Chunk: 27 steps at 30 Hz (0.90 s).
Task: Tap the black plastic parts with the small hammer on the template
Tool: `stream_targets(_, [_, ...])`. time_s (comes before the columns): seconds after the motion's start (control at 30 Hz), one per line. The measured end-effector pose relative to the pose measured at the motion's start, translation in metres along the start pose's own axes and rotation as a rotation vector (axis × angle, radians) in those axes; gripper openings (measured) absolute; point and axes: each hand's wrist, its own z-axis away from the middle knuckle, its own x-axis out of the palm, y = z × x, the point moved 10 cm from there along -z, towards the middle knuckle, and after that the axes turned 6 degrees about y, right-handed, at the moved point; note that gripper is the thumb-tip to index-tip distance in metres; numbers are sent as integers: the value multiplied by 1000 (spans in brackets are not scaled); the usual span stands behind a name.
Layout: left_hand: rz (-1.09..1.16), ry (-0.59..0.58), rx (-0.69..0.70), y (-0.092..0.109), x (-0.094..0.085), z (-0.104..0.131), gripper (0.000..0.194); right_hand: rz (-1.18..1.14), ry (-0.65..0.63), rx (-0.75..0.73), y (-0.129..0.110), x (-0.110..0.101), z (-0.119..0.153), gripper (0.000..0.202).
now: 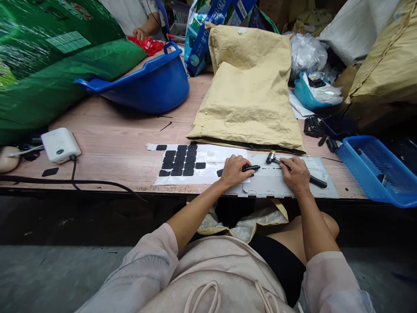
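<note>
My left hand (235,169) is closed around a slim black piece (252,168) whose end points right, over a grey board (276,182). My right hand (296,173) grips a small hammer by its shaft; the metal hammer head (271,157) lies to the hand's left, and the black handle (317,181) sticks out to the right. Left of my left hand, a white backing sheet (208,152) carries rows of black rounded stickers (178,166). Part of that sheet is hidden under my left hand.
A tan sack (250,95) stands behind the hands. At the right are a blue basket (378,169) and black parts (314,127). A blue basin (150,82), green sack (65,69) and white box (60,145) with cables sit left. Another person's hand (140,34) is at the back.
</note>
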Motion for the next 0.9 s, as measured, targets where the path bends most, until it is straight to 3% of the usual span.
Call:
stream_targets(0.07, [61,22,80,14,-10,18,16,1,-3,18,0,1,1,28])
stream_targets(0.13, [147,-38,212,34,-12,50,22,1,-2,33,1,1,2,28])
stream_targets(0.23, [213,-309,361,51,13,109,31,3,2,47,1,1,2,28])
stream_targets(0.3, [148,-427,304,36,38,136,29,11,-5,50,1,2,2,28])
stream_targets(0.43, [-84,-545,-31,-25,78,156,30,27,-12,49,-2,1,3,29])
stream_targets(0.5, [-138,-610,-91,-34,83,161,34,39,-8,41,-3,0,3,30])
stream_targets(0.53, [-119,-630,-69,-28,80,160,35,44,-6,37,-4,0,2,30])
stream_targets(0.63, [93,-615,81,13,52,143,26,52,-5,27,-4,0,3,30])
stream_targets(0.73, [212,-428,112,35,7,86,23,50,-4,25,-3,1,2,29])
stream_targets(0.83, [-37,-97,-24,12,-36,7,27,46,-5,27,-3,1,2,29])
stream_targets(0.9, [-228,-47,-103,-7,-44,-32,30,42,-7,28,-3,0,2,29])
